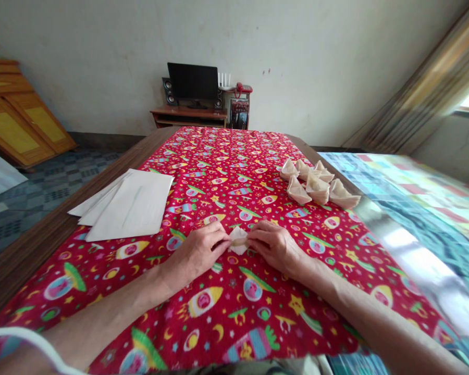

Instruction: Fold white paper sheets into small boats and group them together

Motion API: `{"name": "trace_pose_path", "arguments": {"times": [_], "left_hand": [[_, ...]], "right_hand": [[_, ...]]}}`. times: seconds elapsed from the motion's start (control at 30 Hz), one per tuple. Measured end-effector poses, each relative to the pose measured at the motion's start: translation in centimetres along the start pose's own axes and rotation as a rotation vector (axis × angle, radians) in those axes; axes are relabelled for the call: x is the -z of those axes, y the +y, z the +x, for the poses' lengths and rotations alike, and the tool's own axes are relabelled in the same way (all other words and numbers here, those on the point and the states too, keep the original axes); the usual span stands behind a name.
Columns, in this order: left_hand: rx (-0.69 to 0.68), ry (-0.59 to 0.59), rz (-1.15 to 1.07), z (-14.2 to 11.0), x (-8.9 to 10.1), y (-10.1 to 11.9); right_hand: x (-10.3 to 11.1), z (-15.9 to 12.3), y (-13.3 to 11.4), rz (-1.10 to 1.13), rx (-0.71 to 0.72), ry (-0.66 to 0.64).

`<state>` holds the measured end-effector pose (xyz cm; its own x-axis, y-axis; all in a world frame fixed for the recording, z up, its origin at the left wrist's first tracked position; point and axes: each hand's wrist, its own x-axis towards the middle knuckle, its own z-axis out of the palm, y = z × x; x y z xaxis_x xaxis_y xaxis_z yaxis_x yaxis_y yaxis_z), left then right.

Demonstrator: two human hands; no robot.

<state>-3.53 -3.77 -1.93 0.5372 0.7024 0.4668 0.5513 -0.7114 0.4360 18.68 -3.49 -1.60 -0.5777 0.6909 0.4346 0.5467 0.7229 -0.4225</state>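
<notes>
A small folded piece of pale paper lies on the red patterned tablecloth between my two hands. My left hand pinches its left side with closed fingers. My right hand pinches its right side in the same way. Both forearms rest on the cloth. Most of the paper is hidden by my fingertips.
A stack of white paper sheets lies at the left on the cloth. Several folded paper boats stand at the right. A glossy coloured surface adjoins the table's right side. A desk with a monitor stands by the far wall.
</notes>
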Motion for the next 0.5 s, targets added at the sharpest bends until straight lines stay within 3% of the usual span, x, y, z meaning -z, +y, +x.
{"name": "trace_pose_path", "arguments": {"times": [0.17, 0.5], "left_hand": [[0.097, -0.013, 0.041, 0.25, -0.01, 0.18], [0.172, -0.059, 0.169, 0.56, -0.33, 0.72]], "right_hand": [[-0.19, 0.19, -0.63, -0.084, -0.088, -0.011], [-0.7, 0.52, -0.66, -0.254, -0.122, -0.03]]}}
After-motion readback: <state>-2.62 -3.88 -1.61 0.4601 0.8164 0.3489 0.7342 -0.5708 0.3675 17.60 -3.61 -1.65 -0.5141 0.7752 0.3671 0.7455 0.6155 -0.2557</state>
